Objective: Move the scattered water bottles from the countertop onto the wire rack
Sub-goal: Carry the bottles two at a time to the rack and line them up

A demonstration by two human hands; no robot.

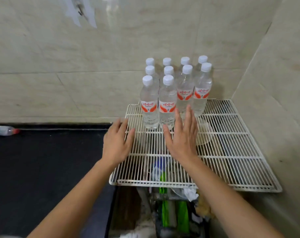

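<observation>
Ten upright water bottles [167,100] on the wire rack [231,152]; one lies left on the black countertop [43,169].
Your left hand [117,141] and right hand [182,136] hover spread flat, holding nothing, beige tiled corner behind.

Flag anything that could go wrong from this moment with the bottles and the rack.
The upright bottles stand packed on thin wires of the wire rack; the open right hand beside the front one could topple the group. One red-capped bottle lies at the countertop's far left edge, easily missed.
</observation>
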